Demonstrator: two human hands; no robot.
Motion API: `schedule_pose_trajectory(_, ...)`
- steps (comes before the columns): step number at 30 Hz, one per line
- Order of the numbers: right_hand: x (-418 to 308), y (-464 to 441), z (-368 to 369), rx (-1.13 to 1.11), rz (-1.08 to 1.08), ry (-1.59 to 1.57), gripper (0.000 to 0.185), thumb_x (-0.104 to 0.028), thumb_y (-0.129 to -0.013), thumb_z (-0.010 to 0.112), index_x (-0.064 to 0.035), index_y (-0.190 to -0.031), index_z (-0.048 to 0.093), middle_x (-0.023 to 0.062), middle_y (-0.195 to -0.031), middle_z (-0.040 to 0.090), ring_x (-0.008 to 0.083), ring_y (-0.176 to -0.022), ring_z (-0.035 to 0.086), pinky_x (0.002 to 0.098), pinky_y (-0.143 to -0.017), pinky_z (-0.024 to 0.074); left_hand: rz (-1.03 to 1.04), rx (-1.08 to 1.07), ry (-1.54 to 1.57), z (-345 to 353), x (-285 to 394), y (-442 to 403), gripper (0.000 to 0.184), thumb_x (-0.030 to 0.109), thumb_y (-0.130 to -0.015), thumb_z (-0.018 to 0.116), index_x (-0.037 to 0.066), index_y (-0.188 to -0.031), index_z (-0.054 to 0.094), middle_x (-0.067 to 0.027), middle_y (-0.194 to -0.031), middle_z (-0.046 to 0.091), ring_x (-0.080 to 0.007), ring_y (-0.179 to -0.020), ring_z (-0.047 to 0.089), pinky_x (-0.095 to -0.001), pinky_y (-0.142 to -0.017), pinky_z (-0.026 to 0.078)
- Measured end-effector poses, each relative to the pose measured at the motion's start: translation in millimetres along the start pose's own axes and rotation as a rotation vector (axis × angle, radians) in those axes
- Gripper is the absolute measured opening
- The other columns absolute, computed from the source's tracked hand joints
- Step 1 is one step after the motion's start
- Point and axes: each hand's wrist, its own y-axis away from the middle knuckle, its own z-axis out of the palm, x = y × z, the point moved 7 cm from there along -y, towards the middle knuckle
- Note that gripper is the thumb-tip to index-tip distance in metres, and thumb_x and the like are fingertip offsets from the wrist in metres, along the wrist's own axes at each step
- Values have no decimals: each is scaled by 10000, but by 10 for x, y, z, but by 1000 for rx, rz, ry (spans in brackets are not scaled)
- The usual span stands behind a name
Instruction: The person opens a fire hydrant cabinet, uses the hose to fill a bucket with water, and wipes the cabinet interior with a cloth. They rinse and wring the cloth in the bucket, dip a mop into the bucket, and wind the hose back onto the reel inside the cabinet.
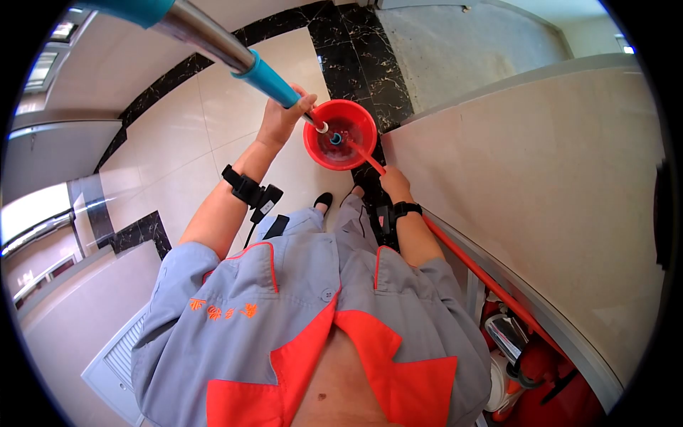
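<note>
A red bucket [311,151] with liquid in it stands on the floor ahead of my feet. My left hand [284,117] is closed round a metal pole with teal grips [269,82], which slants from the upper left down to the bucket. At its lower end, over the bucket, shows a small teal fitting [335,139]. A long red pole [466,257] passes through my right hand [395,185], its far end over or in the bucket and the rest running back along my right side. What is on the far end of either pole cannot be made out.
A beige panel [526,156] rises close on my right. Behind it, at the lower right, sit a red container and several cleaning things [509,341]. Pale floor tiles [192,156] with a black marble border [356,57] lie ahead. A vented white panel [117,356] is at the lower left.
</note>
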Motion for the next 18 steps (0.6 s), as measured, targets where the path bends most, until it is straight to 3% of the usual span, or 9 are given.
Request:
schedule_pose_trajectory(4, -48, 158, 130, -54, 7, 7, 231, -177, -821, 433, -92, -973, 585, 145, -962, 611, 343, -919, 571, 441, -782, 451, -23, 9, 43, 26, 85, -3, 289, 308, -764, 647, 47, -768, 522, -44, -682, 553, -145, -723, 566, -282, -689, 444)
schedule_pose_trajectory(7, -119, 180, 225, -5, -23, -42, 244, -168, -756, 519, -69, -966, 597, 168, -942, 607, 334, -911, 564, 426, -774, 449, -45, -1, 78, 73, 143, -24, 276, 289, -758, 657, 47, -774, 526, -44, -687, 554, -149, -718, 567, -283, -688, 445)
schedule_pose_trajectory(11, -421, 254, 124, -32, -62, -37, 256, -172, -762, 514, -68, -987, 578, 167, -951, 601, 339, -920, 556, 431, -779, 442, -100, -60, 99, 121, -4, -61, 244, 247, -741, 684, 53, -776, 540, -39, -693, 556, -127, -695, 560, -258, -637, 450)
schedule_pose_trajectory(12, -488, 234, 80, -28, -71, -55, 258, -173, -764, 514, -69, -992, 573, 165, -953, 600, 340, -922, 554, 432, -779, 440, -30, -52, 143, 186, 71, -60, 253, 236, -740, 694, 54, -727, 518, -5, -612, 495, -95, -521, 492, -220, -440, 397)
schedule_pose_trajectory(18, -799, 262, -155, -8, -117, -94, 248, -173, -770, 524, -73, -994, 561, 161, -953, 596, 342, -923, 548, 437, -778, 435, -98, -120, 34, 321, 168, 12, 264, 241, -739, 699, 51, -735, 515, -1, -581, 483, -92, -456, 465, -223, -416, 379)
